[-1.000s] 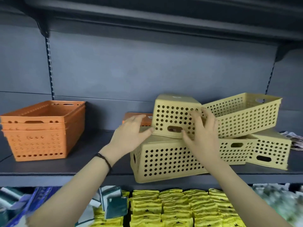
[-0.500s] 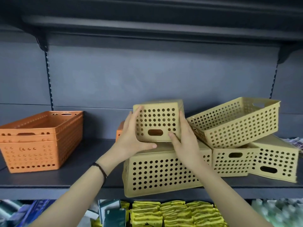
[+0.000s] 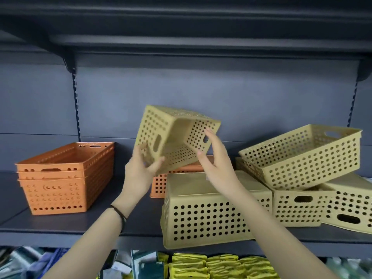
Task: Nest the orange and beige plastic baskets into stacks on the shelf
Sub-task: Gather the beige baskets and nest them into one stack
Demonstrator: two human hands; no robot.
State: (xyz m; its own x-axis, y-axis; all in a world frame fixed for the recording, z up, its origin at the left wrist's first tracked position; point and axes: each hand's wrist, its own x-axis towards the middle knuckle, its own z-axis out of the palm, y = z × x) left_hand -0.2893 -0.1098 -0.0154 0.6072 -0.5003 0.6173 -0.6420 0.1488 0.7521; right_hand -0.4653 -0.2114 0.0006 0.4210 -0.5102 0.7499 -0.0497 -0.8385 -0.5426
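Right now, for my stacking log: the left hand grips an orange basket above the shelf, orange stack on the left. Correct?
No: the head view shows that basket is beige, not orange. The left hand grips it above the shelf, orange stack on the left.

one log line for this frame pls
left hand: grips small beige basket, lower corner | right hand: open, touching its rim | basket: airborne, tilted | below: upturned beige basket on shelf

Matt perforated plastic baskets [image 3: 173, 137] — beige, orange — on smooth painted-metal shelf [image 3: 80, 222]
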